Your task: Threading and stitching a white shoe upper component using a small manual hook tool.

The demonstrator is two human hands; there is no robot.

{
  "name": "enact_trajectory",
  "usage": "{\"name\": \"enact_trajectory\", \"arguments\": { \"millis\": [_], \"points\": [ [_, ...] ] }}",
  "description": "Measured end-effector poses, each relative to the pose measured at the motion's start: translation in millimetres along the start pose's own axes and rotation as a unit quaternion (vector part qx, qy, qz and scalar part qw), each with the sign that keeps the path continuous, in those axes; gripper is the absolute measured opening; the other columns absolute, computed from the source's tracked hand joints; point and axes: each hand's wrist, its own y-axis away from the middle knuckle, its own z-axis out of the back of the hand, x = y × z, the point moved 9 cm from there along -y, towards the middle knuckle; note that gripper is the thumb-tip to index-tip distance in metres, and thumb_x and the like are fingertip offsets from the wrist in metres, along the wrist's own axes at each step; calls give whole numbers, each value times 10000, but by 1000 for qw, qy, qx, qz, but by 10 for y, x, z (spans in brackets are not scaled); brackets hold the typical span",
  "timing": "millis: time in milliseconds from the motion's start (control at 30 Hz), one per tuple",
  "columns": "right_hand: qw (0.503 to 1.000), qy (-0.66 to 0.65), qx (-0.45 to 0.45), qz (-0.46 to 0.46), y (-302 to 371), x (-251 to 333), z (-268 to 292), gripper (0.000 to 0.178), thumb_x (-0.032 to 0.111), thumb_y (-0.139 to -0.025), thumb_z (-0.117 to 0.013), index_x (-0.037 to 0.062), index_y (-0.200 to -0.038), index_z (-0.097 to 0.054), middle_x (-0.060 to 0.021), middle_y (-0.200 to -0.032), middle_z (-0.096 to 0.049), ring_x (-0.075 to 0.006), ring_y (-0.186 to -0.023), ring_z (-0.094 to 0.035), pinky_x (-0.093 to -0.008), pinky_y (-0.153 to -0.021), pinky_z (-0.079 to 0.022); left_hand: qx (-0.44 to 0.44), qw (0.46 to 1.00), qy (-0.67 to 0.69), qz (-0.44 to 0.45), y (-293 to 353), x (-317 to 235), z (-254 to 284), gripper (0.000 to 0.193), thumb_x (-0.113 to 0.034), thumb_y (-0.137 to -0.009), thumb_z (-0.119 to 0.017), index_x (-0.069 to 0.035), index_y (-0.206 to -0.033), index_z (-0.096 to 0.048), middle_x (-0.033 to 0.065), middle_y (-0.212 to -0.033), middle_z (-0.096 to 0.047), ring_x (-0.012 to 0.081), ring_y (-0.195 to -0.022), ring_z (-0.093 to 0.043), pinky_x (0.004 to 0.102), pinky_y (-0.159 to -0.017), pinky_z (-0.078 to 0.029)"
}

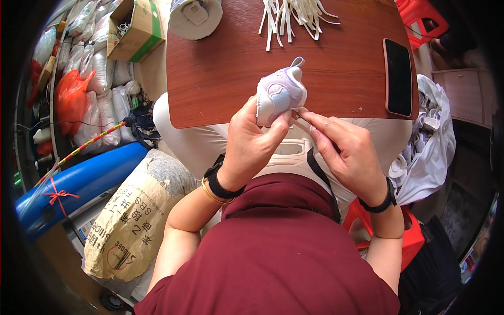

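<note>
My left hand (252, 134) grips a small shoe upper (281, 94), white and lavender with a pale blue patch. A lavender pull loop stands up at its top end. Close against its lower right edge, my right hand (344, 147) is closed in a pinch. Something thin (300, 114) shows at those fingertips, too small to make out. Left thumb and right fingertips nearly meet there, above the table's near edge. A bundle of narrow white strips (294, 21) lies on the far side of the brown table (220, 79).
A phone (398, 77) lies at the table's right, and a white roll-like object (195, 21) stands far left. Left of the table are a cardboard box (144, 29), a blue roll (84, 181) and a paper sack (139, 220). A white bag (433, 142) hangs at right, near red stools (412, 239).
</note>
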Motion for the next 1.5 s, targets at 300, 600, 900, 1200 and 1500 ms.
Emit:
{"name": "enact_trajectory", "arguments": {
  "millis": [300, 600, 900, 1200, 1500],
  "points": [
    [999, 25, -26, -17, 13, -3, -66, 335, 51, -883, -604, 26, -1217, -624, -155, -797, -628, -325, -706, -628, -413, -636, -502, -22, 1000, -7, -1, -9, 81, 24, 188, -59, -885, -642, 2, -1062, -664, 61, -915, -686, 118, -846, -655, 266, -758, -510],
    [995, 97, 6, 16, -123, -35, -139, 289, 92, -888, -590, -1, -1159, -620, -175, -798, -643, -349, -700, -648, -422, -631, -525, -33, 999, 21, -37, -96, 99, -38, 161, -36, -930, -620, 28, -1074, -650, 60, -917, -677, 100, -759, -644, 256, -675, -528],
    [998, 15, 32, -47, -281, -151, -223, 146, 69, -914, -567, -22, -1025, -597, -183, -796, -638, -305, -662, -622, -384, -606, -485, -67, 985, -66, -144, -97, 37, 26, 220, 30, -952, -550, 32, -1164, -610, 65, -859, -681, 92, -740, -648, 245, -634, -535],
    [998, 52, 26, -18, -380, -125, -395, 251, 47, -904, -537, 14, -1148, -488, -202, -749, -634, -398, -663, -624, -467, -590, -501, -137, 969, -97, -181, -112, 173, 128, 280, 62, -949, -523, 20, -1219, -581, 75, -830, -681, 96, -711, -642, 255, -616, -533],
    [888, -329, 133, -293, -397, -437, -598, 213, 165, -936, -475, -37, -940, -543, -196, -717, -616, -254, -532, -559, -378, -526, -475, -141, 962, -89, -217, -113, 204, 211, 235, 13, -974, -527, 14, -1206, -568, 35, -756, -655, 52, -595, -579, 215, -491, -458]
  ]
}}
